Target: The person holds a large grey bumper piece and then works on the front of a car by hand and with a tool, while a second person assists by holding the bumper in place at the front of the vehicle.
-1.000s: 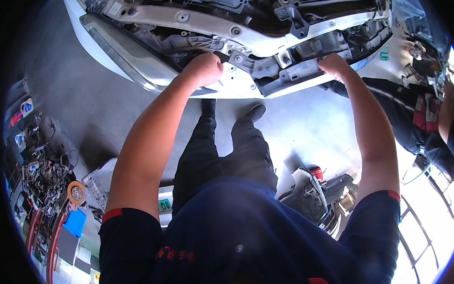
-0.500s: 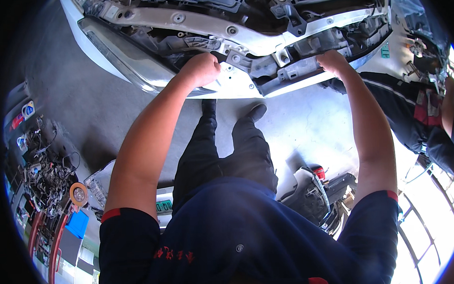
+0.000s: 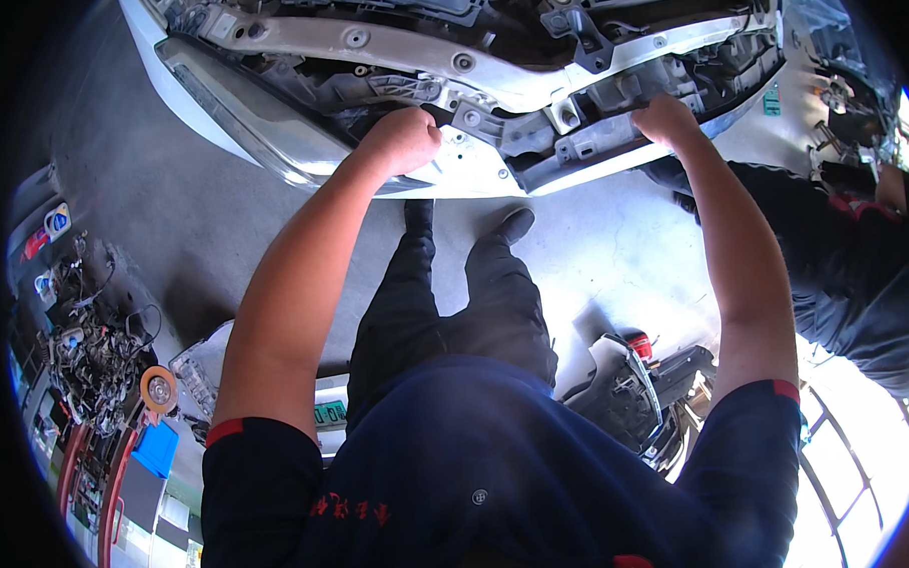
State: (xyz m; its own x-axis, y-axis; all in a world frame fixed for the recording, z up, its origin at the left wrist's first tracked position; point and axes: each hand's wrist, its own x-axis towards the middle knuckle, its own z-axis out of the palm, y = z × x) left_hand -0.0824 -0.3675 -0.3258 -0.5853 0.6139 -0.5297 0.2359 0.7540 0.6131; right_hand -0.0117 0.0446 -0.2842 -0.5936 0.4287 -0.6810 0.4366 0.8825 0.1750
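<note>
In front of me is the open front end of a white car, with its front bumper (image 3: pixel 481 175) along the near edge. My left hand (image 3: pixel 405 143) is closed over the bumper's upper edge, beside the inner end of the left headlight (image 3: pixel 243 111). Farther right, my right hand (image 3: pixel 666 122) grips the same upper edge with curled fingers. The fingertips of both hands are hidden behind the edge. Between my hands lie metal brackets (image 3: pixel 472 118). A pale crossmember (image 3: pixel 406 42) runs behind them.
To the right, a person in dark clothes (image 3: pixel 849 255) stands close to my right arm. Removed car parts (image 3: pixel 634 403) lie on the floor behind me at the right. A tangle of wiring (image 3: pixel 91 342) and a red-framed rack (image 3: pixel 116 486) are at the left.
The person at the right has shifted and turned, and their legs now sit lower and nearer my right arm. My hands stay in place on the bumper.
</note>
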